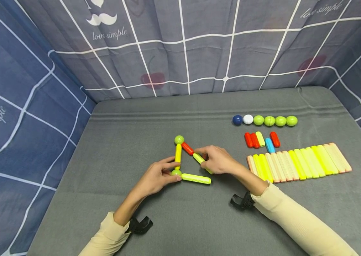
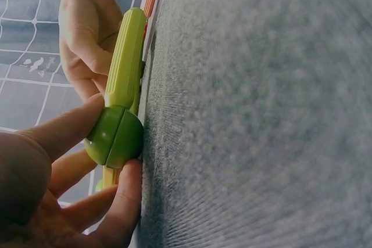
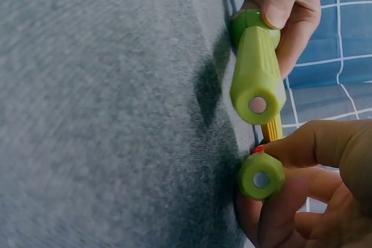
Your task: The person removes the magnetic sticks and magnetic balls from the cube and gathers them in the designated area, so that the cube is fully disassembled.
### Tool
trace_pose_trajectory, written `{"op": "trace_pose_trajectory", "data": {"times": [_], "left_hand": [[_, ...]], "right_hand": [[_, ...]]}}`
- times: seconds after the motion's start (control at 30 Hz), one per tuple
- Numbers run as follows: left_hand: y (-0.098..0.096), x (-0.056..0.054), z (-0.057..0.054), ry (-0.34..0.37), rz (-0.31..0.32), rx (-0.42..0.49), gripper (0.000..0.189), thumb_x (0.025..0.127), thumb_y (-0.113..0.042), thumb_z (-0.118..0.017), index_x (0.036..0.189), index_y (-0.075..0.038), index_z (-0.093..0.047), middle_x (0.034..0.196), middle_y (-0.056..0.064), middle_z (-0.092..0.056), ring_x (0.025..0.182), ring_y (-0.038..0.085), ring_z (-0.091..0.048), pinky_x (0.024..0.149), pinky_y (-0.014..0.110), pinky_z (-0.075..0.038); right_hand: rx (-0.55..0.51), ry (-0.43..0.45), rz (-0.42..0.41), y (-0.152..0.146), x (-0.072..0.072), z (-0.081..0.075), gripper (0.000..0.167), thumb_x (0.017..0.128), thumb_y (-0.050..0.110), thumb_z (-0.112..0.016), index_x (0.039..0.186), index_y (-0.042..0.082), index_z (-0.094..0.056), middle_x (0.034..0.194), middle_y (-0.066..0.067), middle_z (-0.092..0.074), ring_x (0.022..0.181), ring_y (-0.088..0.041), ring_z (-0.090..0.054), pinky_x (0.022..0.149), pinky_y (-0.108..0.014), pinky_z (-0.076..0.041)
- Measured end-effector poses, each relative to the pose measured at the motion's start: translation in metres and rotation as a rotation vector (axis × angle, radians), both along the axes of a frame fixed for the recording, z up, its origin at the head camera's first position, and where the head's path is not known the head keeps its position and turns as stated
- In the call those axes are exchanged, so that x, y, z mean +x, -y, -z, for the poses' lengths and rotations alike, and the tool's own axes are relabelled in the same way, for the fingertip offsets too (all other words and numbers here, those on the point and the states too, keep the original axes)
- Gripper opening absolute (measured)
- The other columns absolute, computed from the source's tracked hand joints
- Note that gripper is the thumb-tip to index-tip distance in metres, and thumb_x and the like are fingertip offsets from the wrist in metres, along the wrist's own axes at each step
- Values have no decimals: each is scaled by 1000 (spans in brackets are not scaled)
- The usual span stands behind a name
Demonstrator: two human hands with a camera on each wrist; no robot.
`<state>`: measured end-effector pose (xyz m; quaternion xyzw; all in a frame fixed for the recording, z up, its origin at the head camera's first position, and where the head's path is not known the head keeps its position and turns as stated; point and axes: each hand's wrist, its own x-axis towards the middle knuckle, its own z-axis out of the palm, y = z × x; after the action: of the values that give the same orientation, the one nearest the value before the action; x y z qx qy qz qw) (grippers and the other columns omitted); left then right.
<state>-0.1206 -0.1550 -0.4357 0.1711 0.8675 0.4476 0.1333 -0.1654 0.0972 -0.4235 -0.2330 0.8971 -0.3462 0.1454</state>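
Magnetic building sticks and balls form an open frame on the grey table. My left hand (image 1: 156, 177) grips the near green ball (image 1: 176, 172) between thumb and fingers. From that ball a yellow stick (image 1: 178, 152) runs away to a far green ball (image 1: 179, 139), and a yellow-green stick (image 1: 196, 179) points right. A short red stick (image 1: 187, 148) slants from the far ball toward my right hand (image 1: 217, 160). This hand pinches another yellow-green stick (image 3: 261, 181), lined up end to end with the red one. In the right wrist view, both yellow-green sticks show round metal tips.
Rightward lies a long row of yellow and pale sticks (image 1: 308, 163). Short red sticks (image 1: 249, 140), a blue stick (image 1: 269, 145) and a short yellow-green stick (image 1: 260, 139) lie behind it. Farther back are a navy ball (image 1: 237, 120), a white ball (image 1: 248, 119) and several green balls (image 1: 269, 121).
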Motion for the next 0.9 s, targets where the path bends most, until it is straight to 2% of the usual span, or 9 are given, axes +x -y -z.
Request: {"op": "trace_pose_trajectory", "data": {"times": [0.2, 0.63, 0.77, 0.9], "left_hand": [[0, 0, 0, -6, -6, -12, 49, 84, -22, -81, 129, -7, -66, 147, 10, -48, 93, 16, -61, 78, 32, -52], [0, 1, -1, 18, -24, -14, 51, 84, -24, -81, 128, -5, -66, 147, 9, -48, 93, 15, -60, 76, 30, -51], [0, 1, -1, 1, -23, -18, 51, 84, -24, -81, 129, -6, -66, 145, 10, -49, 95, 17, -61, 79, 33, -51], [0, 1, 0, -35, -14, -13, 52, 83, -23, -82, 129, -6, -66, 137, 9, -55, 94, 18, -61, 81, 34, -52]], "right_hand": [[-58, 46, 3, -5, 0, 0, 54, 79, -2, -64, 132, 4, -62, 80, -1, -59, 62, -14, -49, 59, -30, -40], [-77, 105, -57, -8, 0, -1, 56, 81, -4, -57, 136, 3, -58, 74, -1, -54, 48, -11, -45, 51, -30, -39], [-159, 132, -84, -11, 1, 2, 56, 82, -7, -54, 138, 1, -54, 73, -4, -54, 43, -11, -46, 45, -30, -42], [-268, 166, -84, -16, 7, 3, 55, 85, -10, -53, 139, -2, -50, 80, -8, -56, 44, -15, -51, 45, -34, -49]]}}
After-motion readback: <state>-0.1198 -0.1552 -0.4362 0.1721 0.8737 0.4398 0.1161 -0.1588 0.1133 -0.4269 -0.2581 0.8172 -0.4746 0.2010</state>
